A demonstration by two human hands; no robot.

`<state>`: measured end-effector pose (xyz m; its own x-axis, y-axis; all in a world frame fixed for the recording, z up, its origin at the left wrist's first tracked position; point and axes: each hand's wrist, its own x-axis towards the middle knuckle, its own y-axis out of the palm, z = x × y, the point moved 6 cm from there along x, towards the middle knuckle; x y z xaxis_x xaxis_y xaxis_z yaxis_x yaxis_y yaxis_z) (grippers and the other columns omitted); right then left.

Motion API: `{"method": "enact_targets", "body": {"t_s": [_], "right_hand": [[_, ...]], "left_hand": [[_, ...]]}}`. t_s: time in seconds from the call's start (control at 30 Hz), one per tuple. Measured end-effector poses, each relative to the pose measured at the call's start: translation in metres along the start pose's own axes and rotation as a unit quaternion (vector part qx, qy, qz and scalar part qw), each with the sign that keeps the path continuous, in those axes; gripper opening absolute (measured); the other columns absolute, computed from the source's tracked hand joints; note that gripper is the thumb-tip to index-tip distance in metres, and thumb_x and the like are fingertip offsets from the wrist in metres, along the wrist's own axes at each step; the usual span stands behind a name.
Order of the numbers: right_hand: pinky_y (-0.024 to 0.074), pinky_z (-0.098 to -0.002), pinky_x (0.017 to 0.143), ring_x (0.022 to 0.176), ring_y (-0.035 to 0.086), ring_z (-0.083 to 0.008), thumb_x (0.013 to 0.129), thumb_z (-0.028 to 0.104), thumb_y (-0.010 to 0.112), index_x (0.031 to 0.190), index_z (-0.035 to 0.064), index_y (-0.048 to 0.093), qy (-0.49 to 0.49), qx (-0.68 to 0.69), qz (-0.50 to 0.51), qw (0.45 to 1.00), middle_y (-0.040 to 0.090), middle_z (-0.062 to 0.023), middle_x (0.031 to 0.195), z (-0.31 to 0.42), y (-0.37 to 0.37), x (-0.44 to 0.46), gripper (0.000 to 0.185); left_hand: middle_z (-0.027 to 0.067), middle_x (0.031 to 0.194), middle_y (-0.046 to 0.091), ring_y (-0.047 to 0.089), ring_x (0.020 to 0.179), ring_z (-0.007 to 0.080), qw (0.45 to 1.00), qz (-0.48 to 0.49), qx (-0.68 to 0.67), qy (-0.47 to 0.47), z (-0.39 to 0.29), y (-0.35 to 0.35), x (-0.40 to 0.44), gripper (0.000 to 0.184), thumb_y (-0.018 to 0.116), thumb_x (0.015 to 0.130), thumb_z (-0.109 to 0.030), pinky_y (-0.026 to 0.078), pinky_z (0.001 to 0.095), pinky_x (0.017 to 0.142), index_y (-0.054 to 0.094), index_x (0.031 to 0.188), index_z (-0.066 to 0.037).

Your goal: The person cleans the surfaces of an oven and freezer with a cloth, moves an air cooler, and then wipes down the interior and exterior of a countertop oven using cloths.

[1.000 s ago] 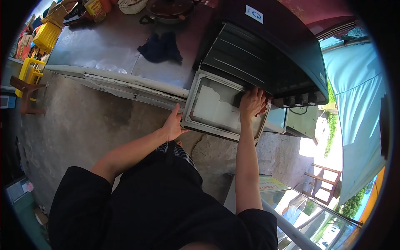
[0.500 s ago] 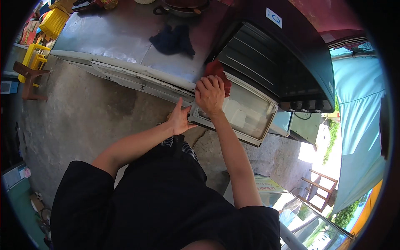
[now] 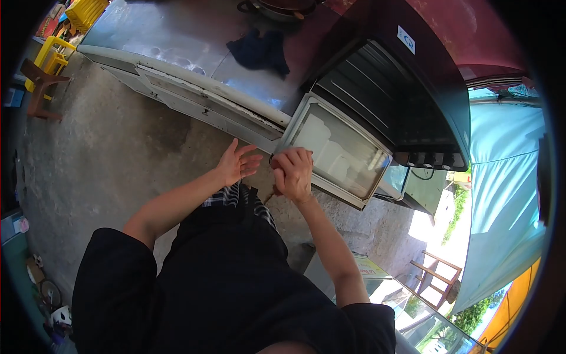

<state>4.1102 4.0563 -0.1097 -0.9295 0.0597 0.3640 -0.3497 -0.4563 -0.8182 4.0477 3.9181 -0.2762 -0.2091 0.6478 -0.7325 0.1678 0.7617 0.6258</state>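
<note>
The toaster oven [image 3: 436, 112] has its glass door [image 3: 336, 153] lowered, with pale reflections on the pane. My right hand [image 3: 293, 172] is closed at the door's near left edge, its fingers bent over the frame. A red cloth is bunched in it, mostly hidden by the fingers. To its left, my left hand [image 3: 239, 164] hangs in the air with fingers spread, holding nothing and apart from the door. A crumpled dark blue cloth [image 3: 259, 52] lies on the metal counter [image 3: 171, 35] beside the oven.
A pan [image 3: 283, 10] sits at the counter's far side. White drawers [image 3: 194, 106] run along the counter front. A yellow stool [image 3: 54, 62] and a brown stool [image 3: 38, 88] stand at left. At right are a wooden stool [image 3: 436, 274] and a blue tarp [image 3: 501, 171].
My right hand has drawn the red cloth from the door's inner left side towards me, to its near edge. My left hand has come off the door corner and moved slightly left.
</note>
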Motion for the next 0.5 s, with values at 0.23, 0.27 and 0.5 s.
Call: {"method": "enact_targets", "body": {"t_s": [0.23,0.27,0.5], "right_hand": [[0.0396,-0.0450,0.091,0.105,0.052,-0.0296,0.074,0.013,0.063,0.096,0.0082,0.060,0.067,-0.161,-0.045,0.984,0.060,-0.0070,0.106,-0.057,0.023,0.054,0.022],[0.0385,-0.0448,0.093,0.108,0.051,-0.0285,0.074,0.013,0.063,0.097,0.0090,0.061,0.064,-0.157,-0.034,0.985,0.059,-0.0064,0.107,-0.044,0.028,0.037,0.023],[0.0291,-0.0502,0.103,0.118,0.047,-0.0261,0.076,0.015,0.063,0.105,0.0136,0.063,-0.001,-0.173,0.045,0.984,0.056,-0.0042,0.114,-0.016,0.037,-0.005,0.030]], "left_hand": [[0.0116,0.140,0.048,0.049,0.122,0.0269,0.999,0.020,0.029,-0.016,0.016,0.033,0.000,0.073,0.025,0.097,-0.068,0.039,0.0436,0.105,0.046,0.143,-0.014],[0.0117,0.141,0.046,0.048,0.123,0.0266,0.999,0.022,0.030,-0.019,0.018,0.039,0.001,0.074,0.025,0.097,-0.068,0.039,0.0436,0.106,0.044,0.145,-0.014],[0.0104,0.141,0.047,0.049,0.123,0.0249,0.996,0.076,0.040,-0.011,0.021,0.052,0.009,0.080,0.027,0.096,-0.069,0.039,0.0434,0.106,0.034,0.149,-0.010]]}}
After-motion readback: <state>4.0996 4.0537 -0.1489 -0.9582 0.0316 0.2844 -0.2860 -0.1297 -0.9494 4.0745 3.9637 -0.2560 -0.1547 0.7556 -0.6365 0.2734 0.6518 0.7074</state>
